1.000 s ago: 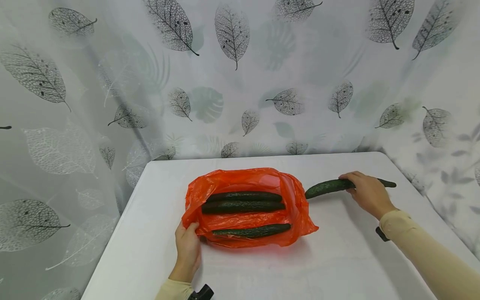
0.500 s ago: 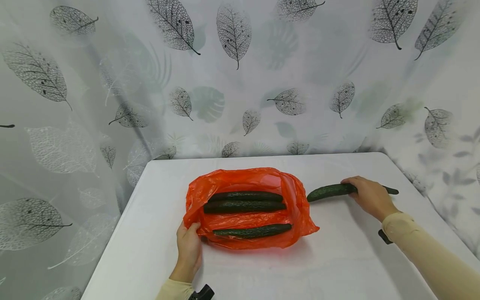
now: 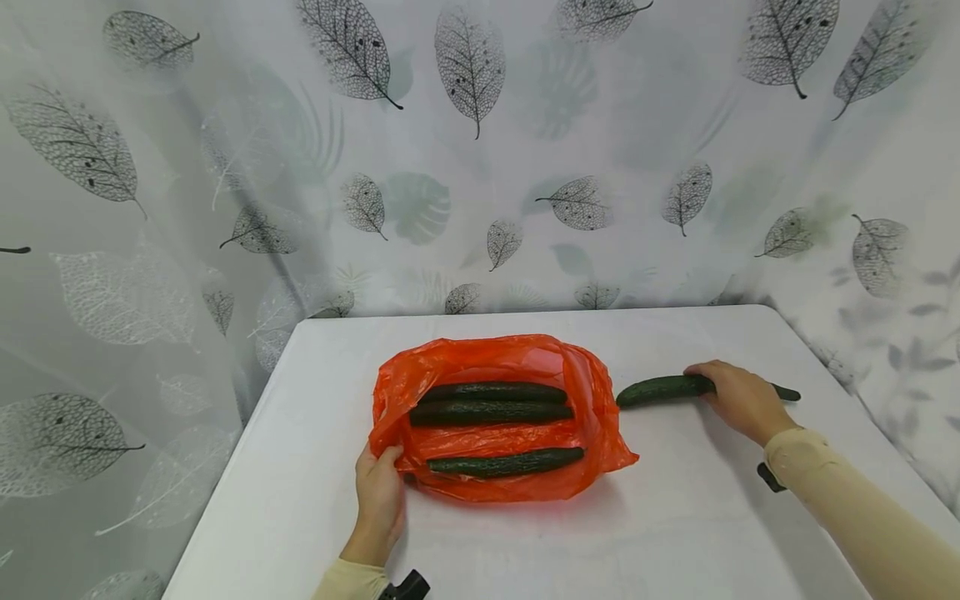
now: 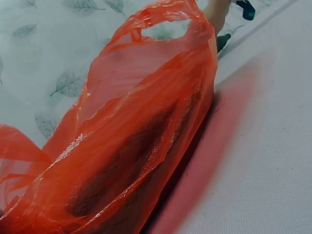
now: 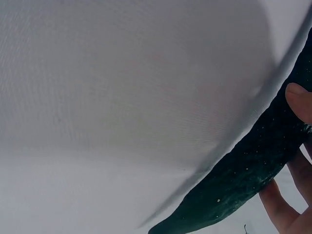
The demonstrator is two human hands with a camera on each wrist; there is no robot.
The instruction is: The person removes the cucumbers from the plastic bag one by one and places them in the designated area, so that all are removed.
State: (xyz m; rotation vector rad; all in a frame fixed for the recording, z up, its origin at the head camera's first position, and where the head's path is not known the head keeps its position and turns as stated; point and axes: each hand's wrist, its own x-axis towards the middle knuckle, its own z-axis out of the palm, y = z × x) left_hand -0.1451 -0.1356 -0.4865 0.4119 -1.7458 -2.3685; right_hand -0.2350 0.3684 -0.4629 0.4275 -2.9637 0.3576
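My right hand (image 3: 742,402) grips a long dark green cucumber (image 3: 660,390) around its middle, just right of the bag. In the right wrist view the thumb lies on one side of the cucumber (image 5: 243,170) and fingers on the other. With my left hand (image 3: 378,500) I hold the left front edge of an orange-red plastic bag (image 3: 517,353), whose mouth gapes toward me. Inside lie two cucumbers (image 3: 491,412) close together at the back and a single cucumber (image 3: 506,463) nearer the front. The left wrist view shows the bag's side (image 4: 141,131), with a dark shape through the film.
Everything rests on a white table (image 3: 525,558) with rounded far corners. Behind and beside it hangs a pale leaf-print curtain (image 3: 480,167). Part of the tabletop lies to the right of the bag, beneath the right forearm (image 3: 862,500).
My right hand has lowered slightly toward the table with the cucumber, bringing it nearer to me. The left hand and the bag stay almost where they were.
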